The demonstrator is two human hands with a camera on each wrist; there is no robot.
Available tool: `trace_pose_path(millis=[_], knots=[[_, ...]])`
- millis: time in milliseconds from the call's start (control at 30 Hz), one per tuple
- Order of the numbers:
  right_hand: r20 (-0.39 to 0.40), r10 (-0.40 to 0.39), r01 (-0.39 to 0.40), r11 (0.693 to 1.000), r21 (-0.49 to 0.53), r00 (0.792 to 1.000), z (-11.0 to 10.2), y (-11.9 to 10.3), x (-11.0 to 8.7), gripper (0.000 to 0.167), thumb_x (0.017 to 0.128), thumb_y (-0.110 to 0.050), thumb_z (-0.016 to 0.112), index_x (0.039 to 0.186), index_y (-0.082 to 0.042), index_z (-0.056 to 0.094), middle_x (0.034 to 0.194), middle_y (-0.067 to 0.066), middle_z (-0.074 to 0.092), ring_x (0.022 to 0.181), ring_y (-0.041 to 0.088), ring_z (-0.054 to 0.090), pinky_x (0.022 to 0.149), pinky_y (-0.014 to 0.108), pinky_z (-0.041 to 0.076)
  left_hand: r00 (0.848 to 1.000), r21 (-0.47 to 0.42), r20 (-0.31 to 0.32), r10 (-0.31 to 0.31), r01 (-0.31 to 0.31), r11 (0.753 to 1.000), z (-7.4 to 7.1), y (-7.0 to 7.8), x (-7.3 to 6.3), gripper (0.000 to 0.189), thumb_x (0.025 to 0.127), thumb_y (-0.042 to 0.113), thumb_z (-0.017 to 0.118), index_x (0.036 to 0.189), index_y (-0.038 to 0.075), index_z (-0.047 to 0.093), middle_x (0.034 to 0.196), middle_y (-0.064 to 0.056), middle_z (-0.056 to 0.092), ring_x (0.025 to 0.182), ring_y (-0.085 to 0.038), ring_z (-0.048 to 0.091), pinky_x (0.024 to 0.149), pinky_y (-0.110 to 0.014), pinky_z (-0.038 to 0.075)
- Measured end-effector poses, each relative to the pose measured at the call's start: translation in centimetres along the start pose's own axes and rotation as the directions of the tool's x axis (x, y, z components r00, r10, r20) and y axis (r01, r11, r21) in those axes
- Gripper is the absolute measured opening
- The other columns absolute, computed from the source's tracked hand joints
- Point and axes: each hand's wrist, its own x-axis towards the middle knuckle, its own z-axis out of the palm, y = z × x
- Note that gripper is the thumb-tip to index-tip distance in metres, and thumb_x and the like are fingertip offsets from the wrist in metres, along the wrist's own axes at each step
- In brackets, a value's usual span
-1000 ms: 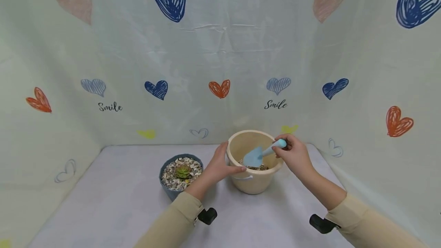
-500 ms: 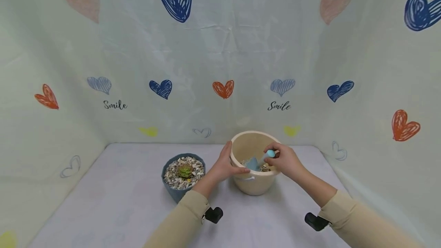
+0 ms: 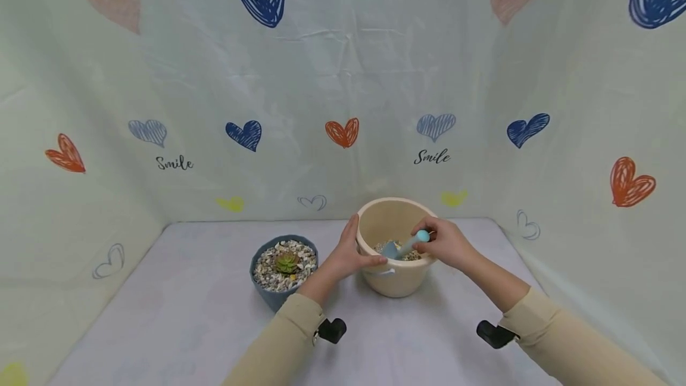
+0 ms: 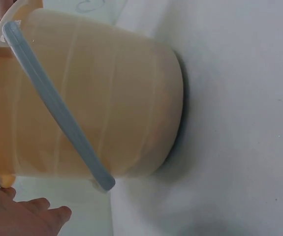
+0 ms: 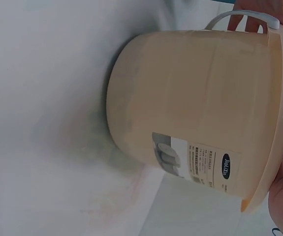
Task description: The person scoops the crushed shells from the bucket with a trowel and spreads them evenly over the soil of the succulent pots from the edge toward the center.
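Observation:
A cream plastic bucket [image 3: 393, 283] stands on the table with gravel [image 3: 413, 255] in its bottom. My left hand [image 3: 343, 260] grips its rim at the left, the thumb along the front edge and the fingers up the side. Over the right part of the opening, my right hand [image 3: 447, 246] pinches the handle of a small light-blue trowel [image 3: 408, 247]. The trowel's blade points down to the left and meets the gravel, which partly hides it. In the right wrist view, the bucket [image 5: 195, 93] covers most of the trowel.
Left of the bucket sits a blue-grey pot [image 3: 272, 299] of pebbles with a green succulent [image 3: 286, 263], close to my left forearm. The bucket's grey carrying handle [image 4: 57, 108] hangs down its side. A heart-printed curtain [image 3: 300, 76] rises behind the table.
My right hand has brought the trowel down and left, from above the rim into the bucket's gravel. My left hand keeps its hold on the rim. The head view has shifted slightly.

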Motion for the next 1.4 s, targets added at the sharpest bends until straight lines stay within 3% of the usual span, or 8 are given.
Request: trace_pose_path(millis=[267, 533, 733, 867, 1033, 1400], knots=[[0.024, 0.036, -0.037, 0.998, 0.044, 0.999, -0.3, 0.1, 0.3, 0.021, 0.083, 0.003, 0.072, 0.102, 0.005, 0.063, 0.096, 0.015, 0.065, 0.080, 0.021, 0.067, 0.068, 0.034, 0.057, 1.000, -0.010, -0.001, 0.007, -0.007, 1.000, 0.0, -0.1, 0.1, 0.116, 0.075, 0.023, 0.087, 0.156, 0.003, 0.007, 0.161, -0.018, 0.006, 0.146, -0.036, 0.010, 0.115, -0.052, 0.016], [-0.004, 0.095, -0.093, 0.987, 0.129, 0.995, -0.2, 0.1, 0.4, 0.022, 0.083, 0.005, 0.070, 0.104, 0.009, 0.062, 0.095, 0.017, 0.065, 0.077, 0.021, 0.069, 0.072, 0.042, 0.058, 1.000, -0.013, 0.005, -0.012, 0.012, 1.000, -0.1, 0.2, 0.0, 0.116, 0.075, 0.026, 0.086, 0.157, 0.005, 0.006, 0.161, -0.017, 0.006, 0.146, -0.036, 0.009, 0.115, -0.052, 0.017], [-0.018, 0.131, -0.125, 0.973, 0.194, 0.991, -0.2, -0.1, 0.5, 0.028, 0.085, 0.006, 0.069, 0.109, 0.015, 0.058, 0.096, 0.019, 0.065, 0.075, 0.021, 0.070, 0.073, 0.040, 0.058, 1.000, -0.021, 0.003, -0.008, 0.008, 1.000, -0.1, 0.0, 0.1, 0.117, 0.074, 0.025, 0.087, 0.157, 0.005, 0.007, 0.161, -0.018, 0.007, 0.146, -0.036, 0.010, 0.115, -0.052, 0.017], [-0.040, 0.171, -0.157, 0.959, 0.236, 0.984, -0.3, -0.2, 0.4, 0.029, 0.086, 0.005, 0.069, 0.111, 0.015, 0.058, 0.098, 0.020, 0.066, 0.074, 0.018, 0.069, 0.072, 0.035, 0.058, 1.000, -0.013, 0.005, -0.011, 0.011, 1.000, -0.1, -0.1, 0.1, 0.118, 0.074, 0.027, 0.087, 0.157, 0.006, 0.006, 0.161, -0.017, 0.006, 0.146, -0.035, 0.009, 0.115, -0.052, 0.016], [-0.051, 0.211, -0.188, 0.940, 0.285, 0.976, -0.7, -0.1, 0.3, 0.030, 0.087, 0.005, 0.069, 0.113, 0.014, 0.057, 0.098, 0.019, 0.067, 0.073, 0.015, 0.069, 0.075, 0.035, 0.058, 1.000, 0.002, 0.006, -0.009, 0.009, 1.000, -0.2, -0.1, 0.2, 0.119, 0.073, 0.029, 0.087, 0.157, 0.005, 0.006, 0.161, -0.017, 0.006, 0.147, -0.035, 0.008, 0.115, -0.051, 0.016], [-0.082, 0.220, -0.176, 0.915, 0.364, 0.972, -1.5, 0.2, -0.5, 0.039, 0.089, 0.003, 0.067, 0.120, 0.017, 0.050, 0.106, 0.020, 0.065, 0.073, 0.013, 0.069, 0.074, 0.028, 0.057, 1.000, -0.015, 0.012, -0.006, 0.007, 1.000, -0.2, 0.0, 0.0, 0.118, 0.074, 0.027, 0.087, 0.157, 0.005, 0.006, 0.161, -0.017, 0.005, 0.147, -0.034, 0.007, 0.115, -0.051, 0.015]])
